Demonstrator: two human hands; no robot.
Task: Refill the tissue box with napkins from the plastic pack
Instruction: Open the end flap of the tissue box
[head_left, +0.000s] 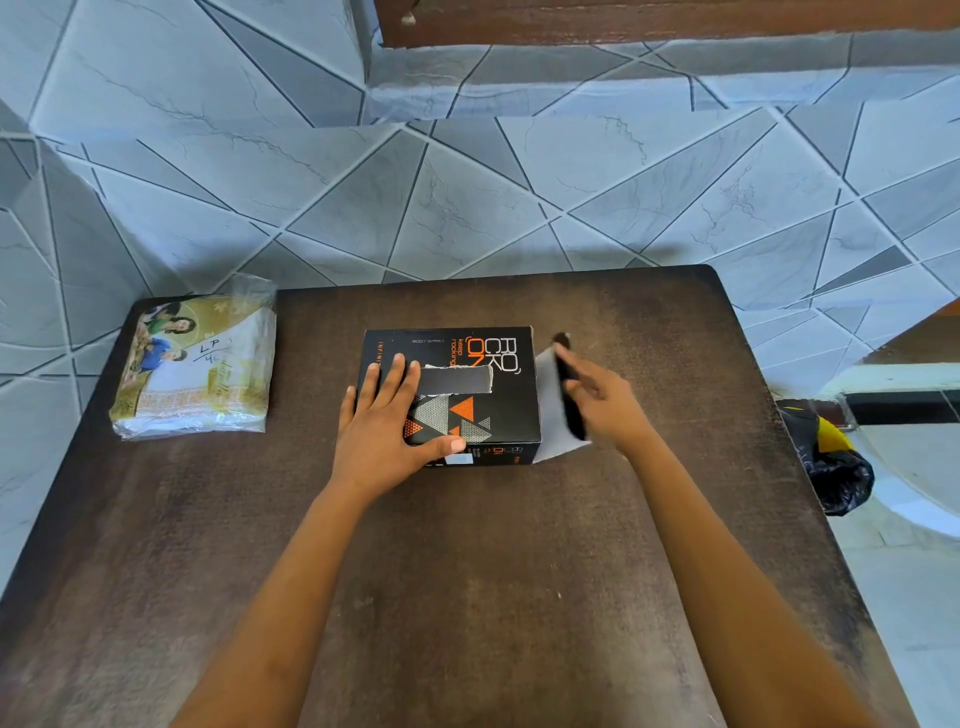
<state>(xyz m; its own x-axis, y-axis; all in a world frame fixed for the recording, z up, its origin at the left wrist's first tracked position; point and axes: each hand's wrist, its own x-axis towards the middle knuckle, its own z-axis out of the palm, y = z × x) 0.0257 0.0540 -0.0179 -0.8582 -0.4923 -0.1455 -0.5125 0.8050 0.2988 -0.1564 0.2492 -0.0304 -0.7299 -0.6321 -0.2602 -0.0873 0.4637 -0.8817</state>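
Observation:
A black tissue box (493, 410) with orange lettering and a torn slot on top lies in the middle of the dark brown table (467, 571). My left hand (387, 421) rests flat on the box's left part, fingers spread, thumb along its front edge. My right hand (602, 400) is at the box's right end, fingers on the end flap (558, 410), which is swung outward and shows its pale inner side. The plastic pack of napkins (195, 369), clear wrap with a printed picture, lies at the table's far left, apart from both hands.
A wall of blue-grey tiles runs right behind the table. A black and yellow bag (826, 457) sits on the floor beyond the table's right edge. Bare tabletop lies between the box and me.

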